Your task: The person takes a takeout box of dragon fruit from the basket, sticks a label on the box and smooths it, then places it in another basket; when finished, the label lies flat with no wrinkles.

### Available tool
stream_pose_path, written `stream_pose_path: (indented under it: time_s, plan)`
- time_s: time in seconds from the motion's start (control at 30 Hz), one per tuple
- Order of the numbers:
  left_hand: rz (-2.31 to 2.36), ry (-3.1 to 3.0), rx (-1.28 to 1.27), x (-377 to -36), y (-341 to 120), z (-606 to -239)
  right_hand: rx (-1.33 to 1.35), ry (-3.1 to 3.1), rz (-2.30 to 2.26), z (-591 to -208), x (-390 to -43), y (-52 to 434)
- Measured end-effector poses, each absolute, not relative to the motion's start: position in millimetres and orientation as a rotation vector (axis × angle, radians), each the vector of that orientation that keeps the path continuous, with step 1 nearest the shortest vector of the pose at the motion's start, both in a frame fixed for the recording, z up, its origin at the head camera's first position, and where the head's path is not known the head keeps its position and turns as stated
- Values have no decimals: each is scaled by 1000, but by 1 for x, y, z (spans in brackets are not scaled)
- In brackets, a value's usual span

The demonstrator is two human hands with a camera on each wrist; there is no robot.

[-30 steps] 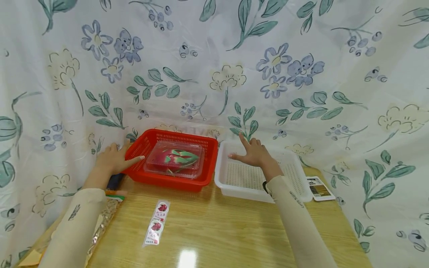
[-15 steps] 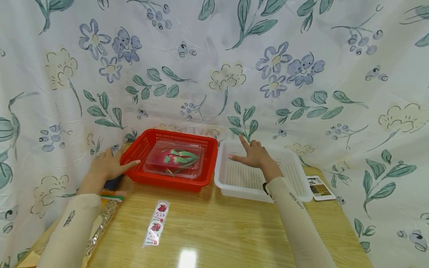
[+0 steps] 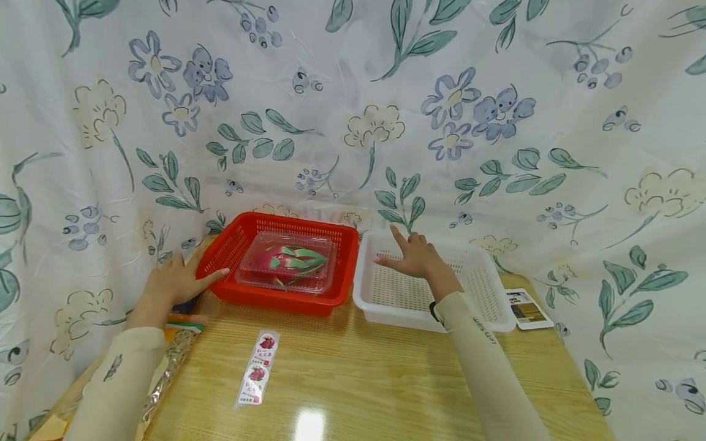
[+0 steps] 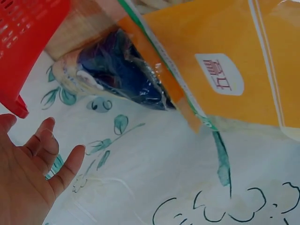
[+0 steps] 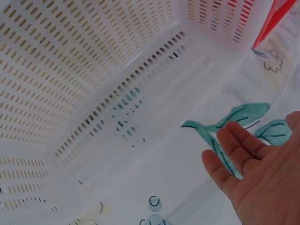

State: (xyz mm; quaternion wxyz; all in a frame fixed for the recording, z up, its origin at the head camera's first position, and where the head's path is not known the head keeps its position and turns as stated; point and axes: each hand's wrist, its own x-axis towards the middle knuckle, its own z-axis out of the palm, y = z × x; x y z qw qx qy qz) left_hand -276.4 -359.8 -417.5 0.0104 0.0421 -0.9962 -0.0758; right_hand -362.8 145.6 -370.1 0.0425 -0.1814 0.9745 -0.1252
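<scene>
A red basket [image 3: 231,248] stands at the back of the wooden table and holds a clear clamshell box [image 3: 287,261] with a pink dragon fruit inside. My left hand [image 3: 179,280] hovers open at the basket's left side, fingers straight, holding nothing; the left wrist view shows the same hand [image 4: 28,183] below the red basket's corner [image 4: 23,51]. A white slotted basket [image 3: 485,288] sits to the right of the red one. My right hand [image 3: 412,256] is spread open over it, empty; the right wrist view shows that hand [image 5: 262,178] above the white basket wall [image 5: 93,84].
A strip of fruit stickers [image 3: 257,375] lies on the table [image 3: 358,380] in front. An orange plastic bag [image 4: 220,61] and a dark bag [image 4: 122,70] lie at the left edge. A small card [image 3: 526,309] lies right of the white basket. Floral cloth [image 3: 353,110] surrounds the table.
My left hand has drawn back a little to the left and toward me, away from the red basket's side. The right hand has barely moved.
</scene>
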Motion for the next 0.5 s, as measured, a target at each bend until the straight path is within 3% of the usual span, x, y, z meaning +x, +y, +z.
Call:
stream_pose_path:
  time_s: [0.5]
  plan:
    - [-304, -3135, 154, -273, -363, -429, -552, 2953, -343, -375, -367, 127]
